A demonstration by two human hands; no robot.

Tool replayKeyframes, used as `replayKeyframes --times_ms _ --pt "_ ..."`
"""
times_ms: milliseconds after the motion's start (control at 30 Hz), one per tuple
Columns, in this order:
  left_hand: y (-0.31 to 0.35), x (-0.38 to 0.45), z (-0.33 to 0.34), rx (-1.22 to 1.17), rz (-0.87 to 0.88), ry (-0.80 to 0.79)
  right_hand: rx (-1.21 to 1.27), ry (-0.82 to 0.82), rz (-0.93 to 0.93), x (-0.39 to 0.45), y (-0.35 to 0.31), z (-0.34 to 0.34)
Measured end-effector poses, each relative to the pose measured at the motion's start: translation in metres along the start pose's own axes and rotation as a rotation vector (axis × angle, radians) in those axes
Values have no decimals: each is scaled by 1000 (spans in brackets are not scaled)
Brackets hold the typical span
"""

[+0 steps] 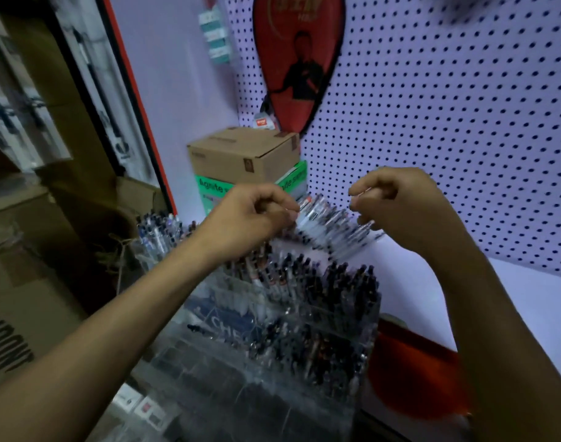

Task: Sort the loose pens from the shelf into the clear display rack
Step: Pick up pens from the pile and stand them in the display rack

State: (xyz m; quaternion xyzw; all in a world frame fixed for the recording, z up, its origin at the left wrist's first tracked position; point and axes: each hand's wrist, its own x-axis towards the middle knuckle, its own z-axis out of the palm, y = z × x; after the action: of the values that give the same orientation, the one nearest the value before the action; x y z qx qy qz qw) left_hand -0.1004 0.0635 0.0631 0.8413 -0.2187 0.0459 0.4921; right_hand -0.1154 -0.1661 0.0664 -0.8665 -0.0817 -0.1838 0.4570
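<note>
A clear tiered display rack (304,355) stands on the shelf in front of me, its compartments packed with upright pens (307,279). Above its back row, both hands hold a blurred bunch of clear-barrelled pens (330,228) lying roughly sideways. My left hand (256,215) grips the bunch's left end with curled fingers. My right hand (397,199) pinches its right end. Motion blur hides the pens' detail.
A brown cardboard box (244,154) sits on a green-and-white box (215,189) at the back. A clear cup of pens (158,237) stands left of the rack. A red object (413,371) lies at the right. White pegboard (448,122) with a red bag (298,59) forms the back wall.
</note>
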Motion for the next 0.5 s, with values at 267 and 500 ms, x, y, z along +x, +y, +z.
replayKeyframes --times_ms 267,500 --pt "-8 90 64 189 -75 -244 -15 55 85 7 71 -11" --pt "-17 143 120 460 -154 -499 -25 49 294 14 117 -8"
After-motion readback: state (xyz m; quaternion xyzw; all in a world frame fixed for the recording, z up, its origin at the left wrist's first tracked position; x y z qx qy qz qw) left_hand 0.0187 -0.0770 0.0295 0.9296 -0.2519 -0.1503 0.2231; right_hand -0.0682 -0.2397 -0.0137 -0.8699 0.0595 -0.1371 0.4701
